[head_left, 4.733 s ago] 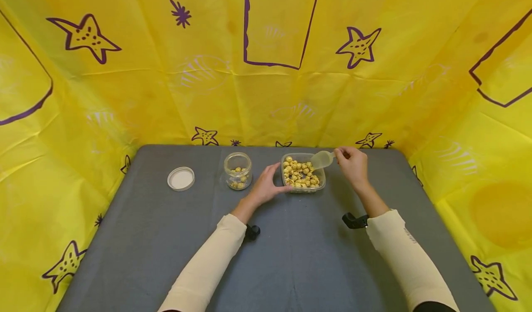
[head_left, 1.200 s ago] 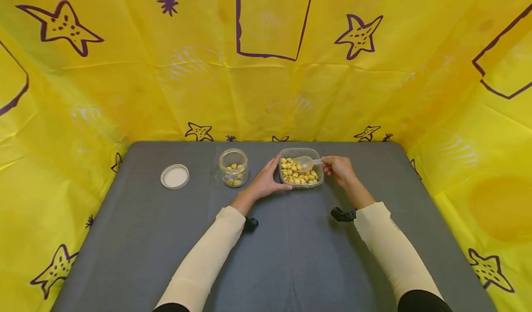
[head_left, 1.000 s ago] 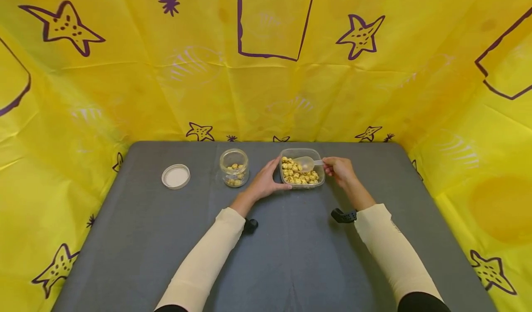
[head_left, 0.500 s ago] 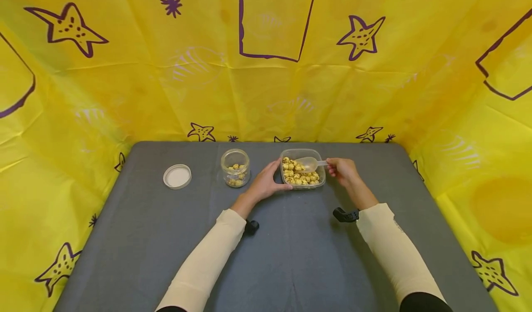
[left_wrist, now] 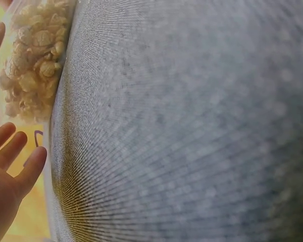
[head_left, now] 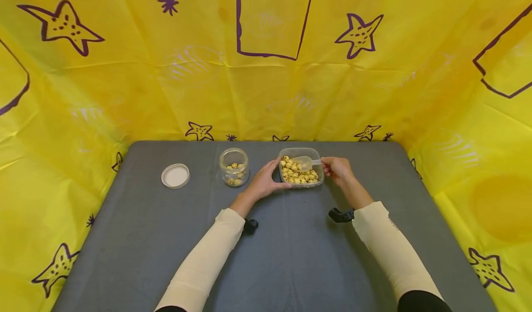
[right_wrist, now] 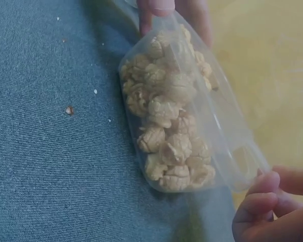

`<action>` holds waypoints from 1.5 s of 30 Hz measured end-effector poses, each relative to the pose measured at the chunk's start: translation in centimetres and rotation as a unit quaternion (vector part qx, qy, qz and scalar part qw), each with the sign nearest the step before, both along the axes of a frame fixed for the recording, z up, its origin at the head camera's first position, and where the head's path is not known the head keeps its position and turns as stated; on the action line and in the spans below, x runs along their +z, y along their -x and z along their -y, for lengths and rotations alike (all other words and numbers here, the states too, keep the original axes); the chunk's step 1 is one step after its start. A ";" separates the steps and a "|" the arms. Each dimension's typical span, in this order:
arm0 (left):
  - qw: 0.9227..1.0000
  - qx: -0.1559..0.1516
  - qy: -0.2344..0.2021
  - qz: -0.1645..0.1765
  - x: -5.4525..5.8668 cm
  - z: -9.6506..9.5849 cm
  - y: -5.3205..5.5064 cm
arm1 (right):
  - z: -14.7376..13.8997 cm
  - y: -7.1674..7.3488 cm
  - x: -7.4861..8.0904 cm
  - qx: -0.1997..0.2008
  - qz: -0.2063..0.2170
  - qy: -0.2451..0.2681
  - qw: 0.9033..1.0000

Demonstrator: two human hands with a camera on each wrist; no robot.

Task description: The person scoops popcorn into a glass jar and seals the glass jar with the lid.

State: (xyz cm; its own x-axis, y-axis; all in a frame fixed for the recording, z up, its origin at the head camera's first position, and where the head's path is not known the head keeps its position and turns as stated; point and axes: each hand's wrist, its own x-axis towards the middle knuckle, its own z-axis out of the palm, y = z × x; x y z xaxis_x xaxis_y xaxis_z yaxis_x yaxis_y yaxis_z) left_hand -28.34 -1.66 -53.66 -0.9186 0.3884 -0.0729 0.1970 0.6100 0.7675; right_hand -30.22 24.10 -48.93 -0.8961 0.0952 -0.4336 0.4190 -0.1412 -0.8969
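Observation:
A clear plastic container (head_left: 301, 186) of caramel popcorn (head_left: 300, 177) stands on the table. My left hand (head_left: 262, 183) holds its left side, thumb along the front and fingers at the left. In the left wrist view, several fingers (left_wrist: 33, 166) look extended, apart from the wall. My right hand (head_left: 340, 170) pinches the handle of a translucent scoop (head_left: 304, 163) at the container's right rim. The scoop's bowl lies inside over the popcorn; whether it carries any is unclear. The right wrist view shows the pinching fingertips (right_wrist: 267, 184) beside the container.
An uncapped clear jar (head_left: 234, 166) with a little popcorn at its bottom stands left of the container. Farther left lies a white round lid (head_left: 175, 176). Small crumbs (right_wrist: 69, 110) lie on the grey table (head_left: 287, 256). Yellow patterned cloth (head_left: 266, 99) surrounds it.
Since the oldest frame, my right hand has moved left and lowered the scoop from the right rim into the container. Over the last second both hands stay nearly still; the view shifts slightly.

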 end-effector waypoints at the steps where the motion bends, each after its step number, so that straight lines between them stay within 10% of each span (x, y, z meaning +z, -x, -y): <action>1: 1.000 0.000 0.000 0.000 0.0 0.0 0.0 | 0.0 0.0 0.0 0.003 0.002 0.005 1.000; 17: 1.000 -0.013 0.004 0.000 -0.1 -0.1 0.0 | -3.4 0.4 1.4 0.049 0.073 0.096 0.991; 24: 1.000 -0.010 -0.002 -0.003 0.1 0.0 0.1 | -4.4 0.8 4.2 0.066 -0.020 -0.077 0.995; 29: 1.000 -0.006 -0.001 -0.007 0.2 0.2 0.1 | -3.3 1.0 4.7 0.113 -0.046 -0.241 0.963; 34: 1.000 -0.005 0.003 -0.013 0.2 0.2 0.0 | -2.0 1.2 3.6 0.139 -0.049 -0.300 0.942; 45: 1.000 -0.008 0.006 -0.005 0.0 0.1 -0.1 | -1.1 0.8 0.5 0.107 -0.009 -0.115 0.988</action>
State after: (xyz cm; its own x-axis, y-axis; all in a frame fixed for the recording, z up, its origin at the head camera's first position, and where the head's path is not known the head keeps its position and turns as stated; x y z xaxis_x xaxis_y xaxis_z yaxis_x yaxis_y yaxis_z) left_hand -28.24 -1.75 -53.62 -0.9129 0.4024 -0.0687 0.2146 0.6162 0.7577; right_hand -31.02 25.16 -48.45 -0.9140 -0.0022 -0.4058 0.4004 0.1576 -0.9027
